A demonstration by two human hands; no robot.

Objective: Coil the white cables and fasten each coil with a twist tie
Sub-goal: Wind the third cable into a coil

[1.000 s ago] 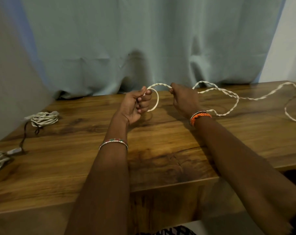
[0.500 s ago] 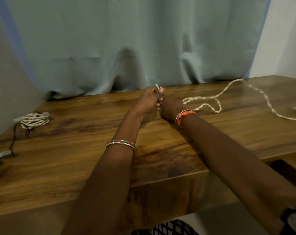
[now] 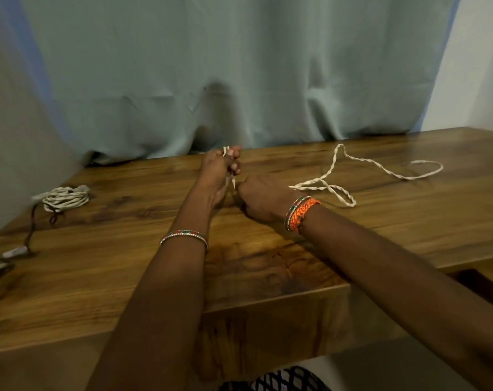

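White coil (image 3: 64, 199) tied at far left of table (image 3: 268, 263). Centre: left hand (image 3: 218, 176) pinching cable (image 3: 333, 180) loops upright, right hand (image 3: 263, 198) fisted round the strand. Loose tail sprawling right; likely to kink or spring loops free.

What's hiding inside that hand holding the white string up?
The left hand pinches the white cable; its end pokes above the fingertips. How much is wound inside the palm is hidden.

A: Any readable text, labels, brands, numbers?
B: None. Nothing legible anywhere, twelve o'clock to six.
A: Signs?
B: None either.
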